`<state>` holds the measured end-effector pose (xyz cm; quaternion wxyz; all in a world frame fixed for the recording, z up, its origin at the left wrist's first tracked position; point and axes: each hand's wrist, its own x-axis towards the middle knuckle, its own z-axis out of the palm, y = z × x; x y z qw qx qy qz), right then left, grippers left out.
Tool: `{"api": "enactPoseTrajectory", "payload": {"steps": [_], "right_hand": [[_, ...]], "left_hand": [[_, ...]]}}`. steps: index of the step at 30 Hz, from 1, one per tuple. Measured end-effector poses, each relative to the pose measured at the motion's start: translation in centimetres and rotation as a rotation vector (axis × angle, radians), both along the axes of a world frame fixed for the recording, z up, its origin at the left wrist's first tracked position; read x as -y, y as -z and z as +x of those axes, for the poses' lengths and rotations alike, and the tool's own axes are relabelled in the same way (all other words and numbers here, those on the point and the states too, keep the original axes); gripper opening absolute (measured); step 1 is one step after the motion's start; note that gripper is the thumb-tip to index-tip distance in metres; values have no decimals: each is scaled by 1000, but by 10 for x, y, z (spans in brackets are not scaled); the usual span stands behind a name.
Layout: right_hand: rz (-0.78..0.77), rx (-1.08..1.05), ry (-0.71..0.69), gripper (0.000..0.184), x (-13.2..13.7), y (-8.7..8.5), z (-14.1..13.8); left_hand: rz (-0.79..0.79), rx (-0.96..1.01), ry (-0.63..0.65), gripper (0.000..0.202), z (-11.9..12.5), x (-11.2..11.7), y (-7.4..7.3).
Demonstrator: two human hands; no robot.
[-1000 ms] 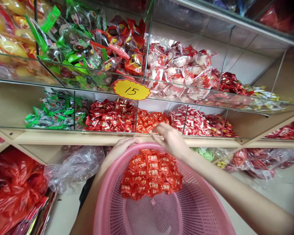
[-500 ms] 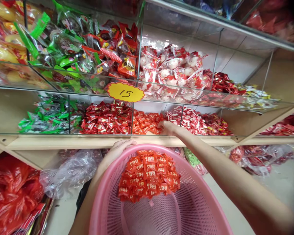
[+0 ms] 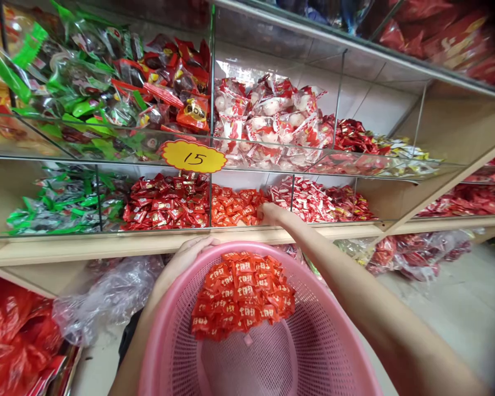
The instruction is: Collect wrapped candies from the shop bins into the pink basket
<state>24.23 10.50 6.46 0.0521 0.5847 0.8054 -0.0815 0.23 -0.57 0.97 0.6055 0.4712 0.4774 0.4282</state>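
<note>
The work looks to be partway along, judging by the orange-red packets in two places; a thick pile point(image 3: 243, 297) of them, many in neat rows, lies in the far part of the pink basket point(image 3: 317, 330), with mesh floor showing nearer the person; more of the same, the loose packets point(image 3: 235, 206), lie in a low layer in the bin point(image 3: 239, 179) just beyond the basket, a pale strip of its floor showing at the front; so neither share is the whole, and some sorting or moving seems left, though this view alone does not settle how much, or which way the packets go

The right hand point(image 3: 274, 213) reaches past the basket into that bin, at the right edge of the loose packets; its fingers are bent toward them, but whether its grip is clenched on a packet or released, I cannot tell; the left hand point(image 3: 192, 253) rests against the basket's far left rim, beside the shelf edge point(image 3: 119, 242); how firm that grip is cannot be told; beyond the basket, dark red sweets point(image 3: 167, 202) fill the bin to the left, and pink sweets point(image 3: 313, 201) lie to the right
</note>
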Motion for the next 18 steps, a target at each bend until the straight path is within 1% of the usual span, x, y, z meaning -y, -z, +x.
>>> {"api": "enactPoseTrajectory", "payload": {"steps": [7, 12, 15, 18], "right_hand": [[-4, -292, -11, 18, -3, 12, 11], [-41, -508, -28, 22, -4, 18, 12], [-16, -615, -34, 25, -1, 19, 11], [47, -687, -35, 31, 4, 18, 11]], "left_hand": [[-23, -6, -25, 34, -1, -3, 0], [-35, -6, -32, 30, 1, -2, -4], [-39, -8, -29, 30, 0, -1, -3], [-42, -13, -21, 31, 0, -1, -2]]}}
